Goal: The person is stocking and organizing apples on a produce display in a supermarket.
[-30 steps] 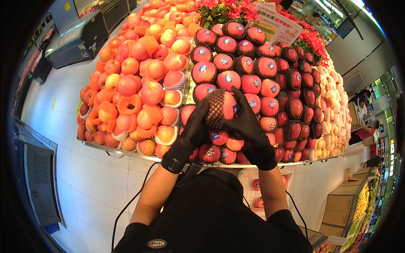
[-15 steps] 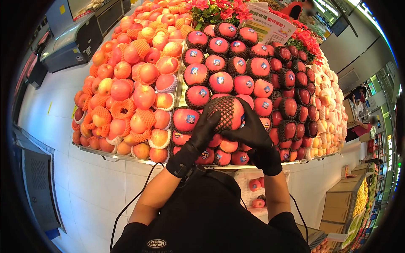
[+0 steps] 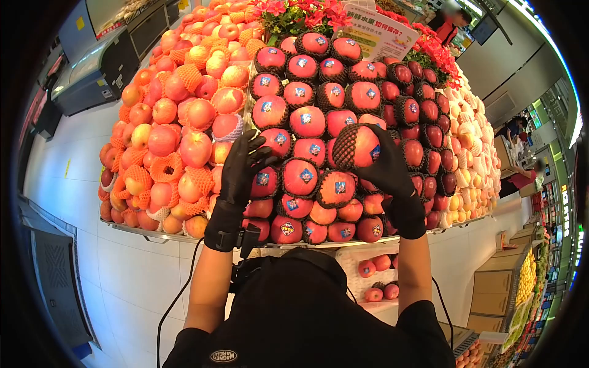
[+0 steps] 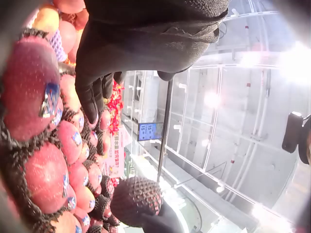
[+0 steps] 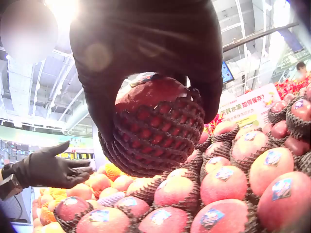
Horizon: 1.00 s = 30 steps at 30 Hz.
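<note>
My right hand (image 3: 396, 175) grips a red apple (image 3: 367, 146) that sits in a black foam net, and a blue sticker shows on its side. Seen from the right wrist, the gloved fingers curl round the apple (image 5: 155, 128) from above, and it hangs over the sloped rows. My left hand (image 3: 238, 175) is apart from it, over the left edge of these rows, its fingers extended and holding nothing. In the right wrist view the left hand (image 5: 51, 167) appears with its fingers spread. Stickered apples (image 3: 300, 176) in black nets lie in rows beneath both hands.
Orange-netted apples (image 3: 162, 140) are heaped on the left. Darker red apples (image 3: 419, 156) and pale netted fruit (image 3: 469, 162) fill the right. A printed sign (image 3: 377, 34) and red flowers (image 3: 307, 13) stand at the back. Packed apples (image 3: 381, 264) lie below the front edge.
My left hand has let go of the netted apple and moved left, its fingers opening. My right hand keeps hold of the apple and has shifted right with it.
</note>
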{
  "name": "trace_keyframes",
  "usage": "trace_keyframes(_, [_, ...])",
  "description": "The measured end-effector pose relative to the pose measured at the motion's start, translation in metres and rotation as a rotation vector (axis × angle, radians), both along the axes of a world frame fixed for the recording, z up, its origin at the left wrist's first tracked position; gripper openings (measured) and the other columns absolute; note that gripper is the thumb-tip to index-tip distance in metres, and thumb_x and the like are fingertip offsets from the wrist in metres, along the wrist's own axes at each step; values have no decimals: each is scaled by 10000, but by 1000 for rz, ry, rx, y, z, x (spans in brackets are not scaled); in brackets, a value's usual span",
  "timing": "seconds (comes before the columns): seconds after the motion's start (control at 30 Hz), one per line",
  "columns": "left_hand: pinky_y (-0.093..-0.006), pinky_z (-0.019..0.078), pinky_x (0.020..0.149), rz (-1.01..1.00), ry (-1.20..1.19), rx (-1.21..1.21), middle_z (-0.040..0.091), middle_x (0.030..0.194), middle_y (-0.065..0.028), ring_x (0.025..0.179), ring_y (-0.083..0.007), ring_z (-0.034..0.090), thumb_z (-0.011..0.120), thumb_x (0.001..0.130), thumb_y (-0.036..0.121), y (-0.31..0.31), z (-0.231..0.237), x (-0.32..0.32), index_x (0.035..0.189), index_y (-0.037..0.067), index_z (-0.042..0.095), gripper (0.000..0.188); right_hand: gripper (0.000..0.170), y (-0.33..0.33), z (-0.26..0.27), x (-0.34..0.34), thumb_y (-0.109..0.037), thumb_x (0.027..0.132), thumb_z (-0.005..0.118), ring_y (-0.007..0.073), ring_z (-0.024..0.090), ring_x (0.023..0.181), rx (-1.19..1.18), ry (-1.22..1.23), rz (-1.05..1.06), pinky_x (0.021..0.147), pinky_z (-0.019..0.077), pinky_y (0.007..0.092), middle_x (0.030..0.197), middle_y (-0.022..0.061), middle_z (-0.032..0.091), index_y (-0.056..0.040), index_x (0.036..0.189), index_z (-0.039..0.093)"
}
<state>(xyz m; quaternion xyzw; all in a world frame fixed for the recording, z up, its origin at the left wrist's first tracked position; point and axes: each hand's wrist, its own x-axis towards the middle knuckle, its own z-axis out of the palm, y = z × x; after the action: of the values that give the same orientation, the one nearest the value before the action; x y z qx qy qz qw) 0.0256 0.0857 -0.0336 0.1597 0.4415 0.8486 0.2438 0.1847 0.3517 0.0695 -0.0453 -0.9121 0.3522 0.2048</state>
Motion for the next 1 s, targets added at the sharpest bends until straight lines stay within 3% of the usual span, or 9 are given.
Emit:
trace_keyframes(0.1, [-455, 498, 966, 106, -12, -117, 530, 1231, -152, 1089, -273, 568, 396, 1023, 254, -19, 13, -2, 1341, 31, 418, 389, 875, 27, 2, -4, -196, 615, 860, 296, 547, 1177, 38, 8, -13, 982, 461, 413, 1286, 164, 534, -32, 1354, 421])
trace_keyframes(0.2, [-435, 496, 964, 144, 23, -98, 545, 1220, -154, 1085, -272, 574, 404, 1019, 262, -42, -22, -22, 1325, 20, 448, 393, 900, 47, -8, -7, -214, 635, 870, 261, 531, 1199, 102, 37, -130, 1014, 438, 405, 1304, 169, 527, -26, 1384, 408])
trace_keyframes(0.33, [-428, 493, 969, 207, -23, -124, 548, 1230, -162, 1090, -274, 577, 398, 1017, 301, -61, -31, -23, 1309, -5, 463, 428, 925, 72, -5, -11, -224, 631, 857, 286, 496, 1236, 3, 15, -104, 1029, 419, 415, 1340, 176, 488, -15, 1398, 385])
trace_keyframes(0.43, [-434, 495, 970, 232, -42, -111, 548, 1229, -171, 1097, -280, 575, 402, 1014, 291, -67, -36, -18, 1310, -11, 461, 427, 883, 71, 4, -22, -224, 642, 848, 294, 504, 1226, 91, 10, -57, 1021, 421, 419, 1319, 176, 506, -14, 1378, 408])
trace_keyframes(0.63, [-439, 496, 973, 244, -59, -121, 553, 1218, -182, 1100, -289, 575, 432, 1002, 262, -72, -39, -8, 1303, -15, 466, 410, 818, 79, 7, -32, -231, 668, 833, 327, 518, 1201, 254, 58, 93, 1000, 428, 426, 1286, 181, 533, -19, 1353, 439])
trace_keyframes(0.67, [-396, 536, 900, 257, -77, -80, 587, 1163, -163, 1035, -255, 615, 490, 986, 210, -71, -39, -7, 1245, -25, 500, 350, 806, 75, 6, -29, -218, 670, 830, 347, 519, 1196, 210, 17, 75, 996, 428, 434, 1279, 187, 537, -26, 1351, 445])
trace_keyframes(0.9, [-423, 493, 961, 184, -33, -148, 574, 1207, -163, 1095, -264, 585, 436, 1001, 256, -67, -24, 1, 1284, -17, 485, 395, 791, 78, -22, 2, -202, 673, 828, 339, 520, 1198, 252, -27, 64, 996, 432, 429, 1294, 173, 529, -46, 1351, 453])
trace_keyframes(0.93, [-390, 536, 890, 205, -85, -106, 613, 1132, -152, 1011, -240, 627, 486, 1004, 261, -62, -29, -1, 1220, -37, 517, 370, 789, 79, -24, 10, -201, 673, 828, 338, 520, 1198, 246, -45, 53, 996, 433, 428, 1296, 171, 528, -49, 1351, 454])
trace_keyframes(1.0, [-415, 504, 943, 137, -31, -112, 588, 1188, -157, 1072, -259, 599, 455, 1003, 263, -61, -28, 1, 1257, -24, 495, 386, 785, 80, -31, 24, -198, 675, 828, 334, 521, 1198, 233, -83, 43, 996, 434, 426, 1300, 167, 526, -54, 1351, 456])
